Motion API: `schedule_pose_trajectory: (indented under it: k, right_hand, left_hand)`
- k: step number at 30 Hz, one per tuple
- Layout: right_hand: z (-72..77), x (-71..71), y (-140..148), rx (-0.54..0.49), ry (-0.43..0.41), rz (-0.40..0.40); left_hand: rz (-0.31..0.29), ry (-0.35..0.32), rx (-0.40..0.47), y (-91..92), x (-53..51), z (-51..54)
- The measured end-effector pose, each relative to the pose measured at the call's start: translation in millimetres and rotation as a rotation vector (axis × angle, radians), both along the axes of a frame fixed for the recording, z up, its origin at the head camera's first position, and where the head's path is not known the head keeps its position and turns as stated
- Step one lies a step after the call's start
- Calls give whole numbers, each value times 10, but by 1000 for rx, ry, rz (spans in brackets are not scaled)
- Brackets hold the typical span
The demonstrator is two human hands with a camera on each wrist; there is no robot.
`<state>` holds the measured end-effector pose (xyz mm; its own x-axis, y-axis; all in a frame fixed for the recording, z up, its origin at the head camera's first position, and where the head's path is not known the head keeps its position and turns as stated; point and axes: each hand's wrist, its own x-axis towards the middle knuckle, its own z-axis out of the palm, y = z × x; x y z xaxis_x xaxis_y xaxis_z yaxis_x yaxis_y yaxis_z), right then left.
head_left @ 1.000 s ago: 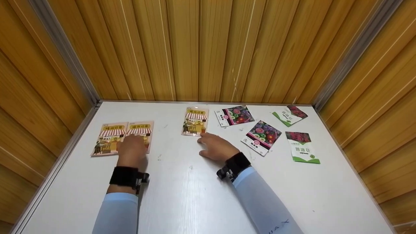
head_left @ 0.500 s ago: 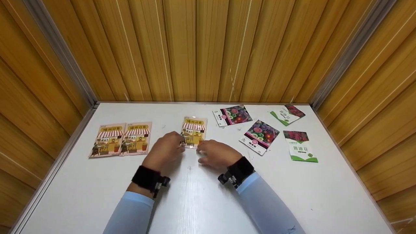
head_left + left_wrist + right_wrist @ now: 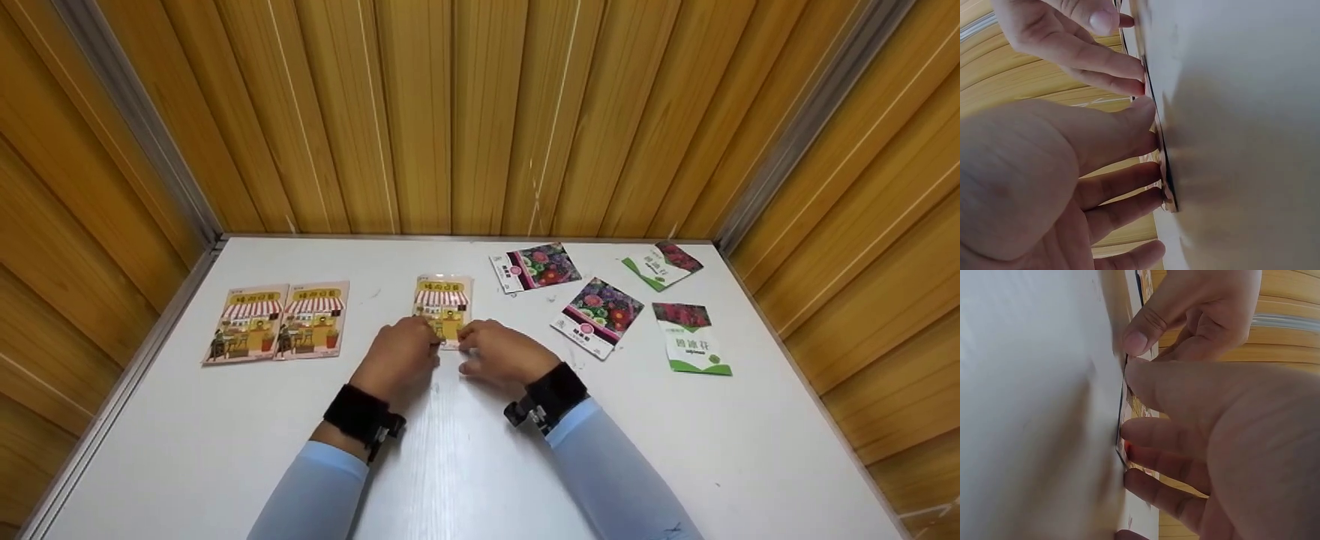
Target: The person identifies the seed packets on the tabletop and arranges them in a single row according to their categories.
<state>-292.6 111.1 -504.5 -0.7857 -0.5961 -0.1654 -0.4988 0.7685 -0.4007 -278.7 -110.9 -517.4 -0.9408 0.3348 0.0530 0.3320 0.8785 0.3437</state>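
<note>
A flat pink and yellow packet (image 3: 442,300) with a striped-awning shop picture lies in the middle of the white table. At its near left corner my left hand (image 3: 397,356) touches it with the fingertips. My right hand (image 3: 506,352) does the same at the near right corner. In the wrist views, the fingertips of my left hand (image 3: 1095,140) and my right hand (image 3: 1185,427) lie along the thin packet edge. The packet's near end is partly hidden by the hands. Two matching packets, one outer left (image 3: 241,322) and one inner left (image 3: 311,319), lie side by side.
Right of my hands lie two flower-picture packets, a far one (image 3: 536,266) and a nearer one (image 3: 598,316). Beyond them are two green and white packets, one far (image 3: 664,266) and one nearer (image 3: 691,341). Wood-patterned walls (image 3: 450,120) enclose the white table (image 3: 465,465).
My left hand has left the inner left packet and come right to the middle one. The middle packet has slid toward me and slightly left, with my right hand staying beside it.
</note>
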Motion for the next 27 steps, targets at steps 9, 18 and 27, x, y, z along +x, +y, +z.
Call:
schedule_pose_trajectory:
  k: [9,18,27]
  right_hand:
    - [-29,72,-85,29,76,100]
    - [-18,76,-63,42,95,163]
    - [18,52,-14,7,-9,98]
  left_hand:
    - [116,50,-115,-68,-64,-29]
    - [200,71,-118,-153,-78,-42]
    - [256,50,-132,-369,-68,23]
